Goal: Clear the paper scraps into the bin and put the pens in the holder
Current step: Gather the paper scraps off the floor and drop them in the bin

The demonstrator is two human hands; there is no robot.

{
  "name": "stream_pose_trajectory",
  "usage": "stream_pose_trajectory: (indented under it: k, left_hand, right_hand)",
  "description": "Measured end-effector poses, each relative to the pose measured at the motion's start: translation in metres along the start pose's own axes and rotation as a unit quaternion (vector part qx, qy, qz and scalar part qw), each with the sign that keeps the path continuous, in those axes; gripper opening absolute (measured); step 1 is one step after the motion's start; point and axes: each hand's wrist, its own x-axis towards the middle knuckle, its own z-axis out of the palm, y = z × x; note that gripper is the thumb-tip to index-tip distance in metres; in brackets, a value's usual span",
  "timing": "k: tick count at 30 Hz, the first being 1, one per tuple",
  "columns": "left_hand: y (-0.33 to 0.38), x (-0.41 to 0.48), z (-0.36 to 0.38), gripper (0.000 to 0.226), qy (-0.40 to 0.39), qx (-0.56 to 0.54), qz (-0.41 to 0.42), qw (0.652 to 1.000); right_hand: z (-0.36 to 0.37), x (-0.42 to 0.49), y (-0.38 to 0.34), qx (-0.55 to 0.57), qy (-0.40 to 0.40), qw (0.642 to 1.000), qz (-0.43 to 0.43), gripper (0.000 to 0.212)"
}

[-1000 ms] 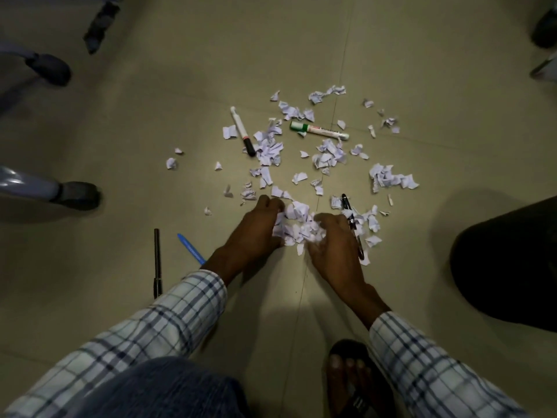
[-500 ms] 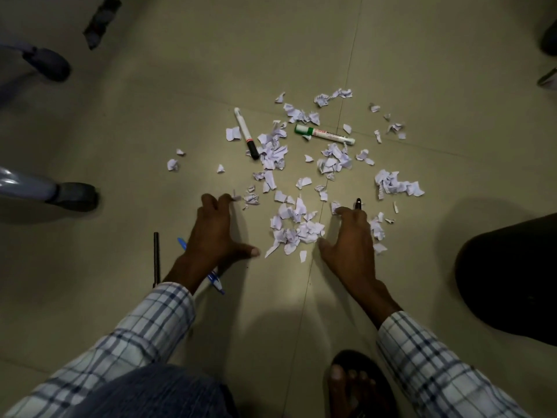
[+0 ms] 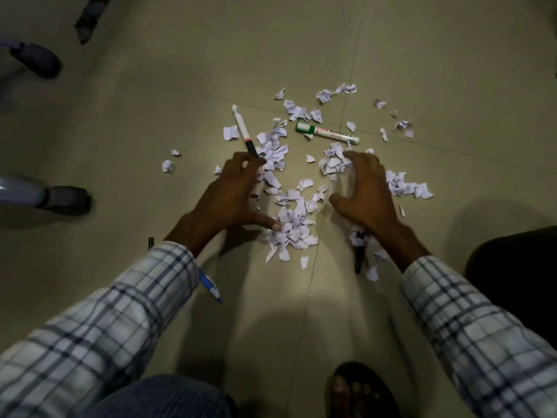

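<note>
Torn white paper scraps (image 3: 294, 229) lie scattered over the tiled floor, with a heap between my hands. My left hand (image 3: 229, 194) is spread open over scraps just below a white marker with a black cap (image 3: 244, 131). Fingers apart, my right hand (image 3: 364, 191) rests on scraps beneath a green-capped whiteboard marker (image 3: 327, 132). A black pen (image 3: 359, 251) pokes out under my right wrist. A blue pen (image 3: 209, 285) and a thin black pen (image 3: 150, 242) are partly hidden by my left sleeve. No pen holder is in view.
Chair legs with castors (image 3: 64, 200) (image 3: 39, 60) stand at the left. A dark rounded object (image 3: 518, 273), possibly the bin, sits at the right edge. My sandalled foot (image 3: 355, 390) is at the bottom.
Both hands have reached forward from the near heap to the scraps farther out, fingers spread. The view has shifted a little nearer.
</note>
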Motion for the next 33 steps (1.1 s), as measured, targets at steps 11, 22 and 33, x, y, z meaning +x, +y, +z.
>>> stream_pose_trajectory:
  k: [11, 22, 33]
  left_hand:
    - [-0.008, -0.009, 0.05, 0.142, -0.05, 0.1, 0.118, 0.987]
    - [0.019, -0.029, 0.058, 0.035, -0.021, 0.001, 0.075, 0.997]
    - [0.076, -0.007, -0.022, 0.013, 0.001, 0.053, 0.148, 0.988]
  right_hand:
    - [0.025, -0.039, -0.017, -0.125, -0.21, 0.958, -0.149, 0.126]
    - [0.049, -0.08, -0.022, -0.012, -0.057, 0.991, -0.123, 0.012]
    - [-0.05, -0.068, -0.035, 0.01, 0.044, 0.998, -0.045, 0.016]
